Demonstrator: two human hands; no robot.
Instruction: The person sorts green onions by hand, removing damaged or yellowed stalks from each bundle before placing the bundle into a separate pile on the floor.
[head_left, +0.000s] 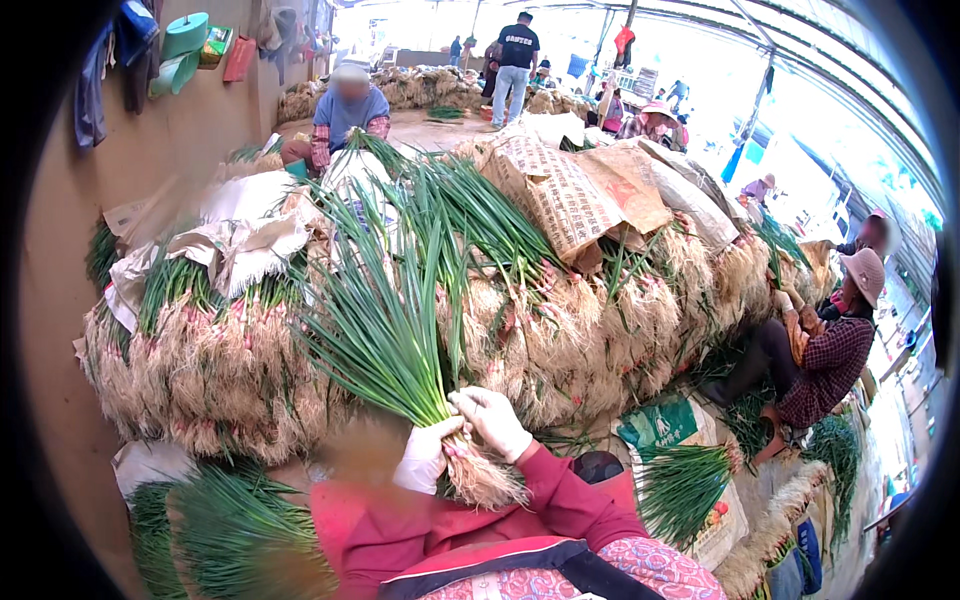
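A thick bunch of spring onions stands in front of my chest, its long green leaves fanning up and to the left. Pale stringy roots hang from its lower end, over my lap. My left hand, in a white glove, is closed around the lower stems from the left. Just above it on the right, my right hand, also gloved, closes on the stems near where the green begins. The fingertips of both hands are partly hidden by the bunch and the gloves.
A long heap of rooted spring onions runs across in front, partly covered by brown paper sacks. Cut bunches lie at lower left and on a printed sack at right. A seated person works at right; another sits behind the heap.
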